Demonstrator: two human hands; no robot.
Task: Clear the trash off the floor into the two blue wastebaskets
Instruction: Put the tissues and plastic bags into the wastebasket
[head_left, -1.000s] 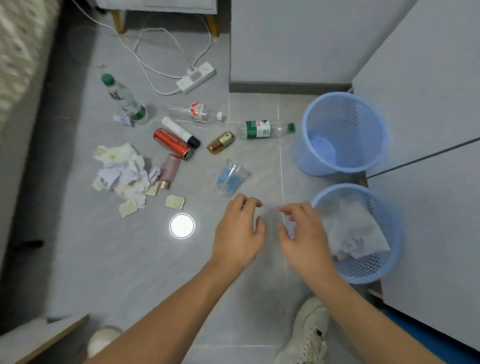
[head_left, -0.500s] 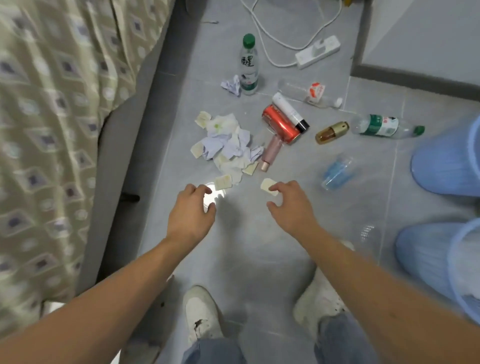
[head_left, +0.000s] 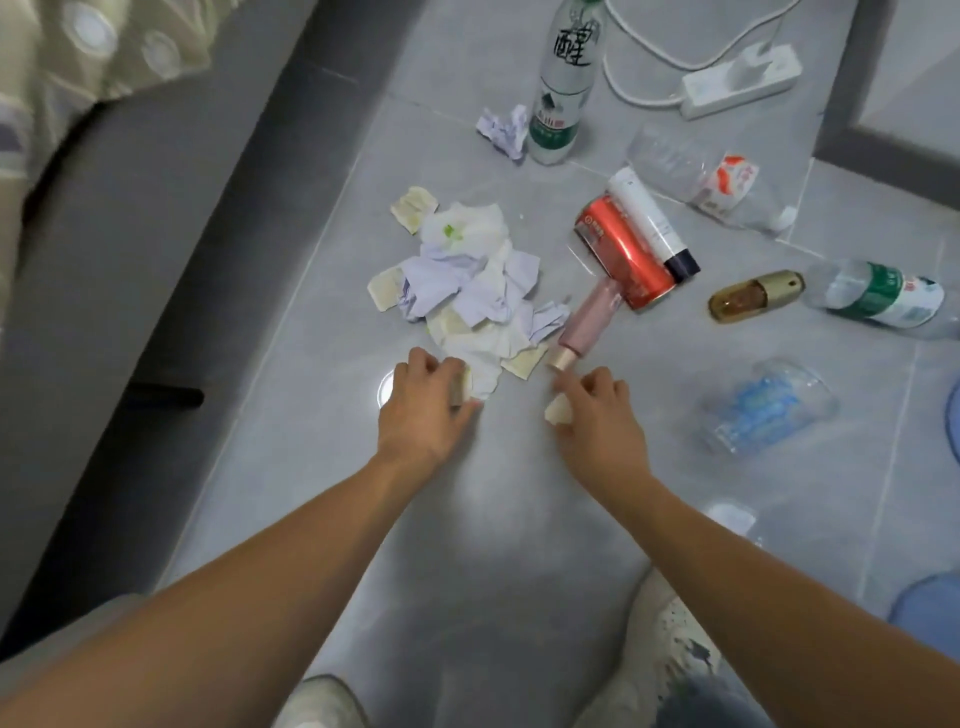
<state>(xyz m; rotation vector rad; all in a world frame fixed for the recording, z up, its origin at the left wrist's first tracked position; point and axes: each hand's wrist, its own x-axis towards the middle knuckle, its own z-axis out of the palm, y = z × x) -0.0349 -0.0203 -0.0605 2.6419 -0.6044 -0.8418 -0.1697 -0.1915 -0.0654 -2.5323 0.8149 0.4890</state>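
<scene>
Crumpled white and lilac paper scraps lie heaped on the grey tiled floor, now much nearer than half a second ago. The left hand has reached the heap's near edge, its fingers closing on a beige scrap. The right hand pinches a small cream paper piece that it only hovered over before. Three clear plastic bottles, one red can, one white tube, one pink tube, one gold bottle and one crushed clear cup remain. Only slivers of one blue wastebasket show.
</scene>
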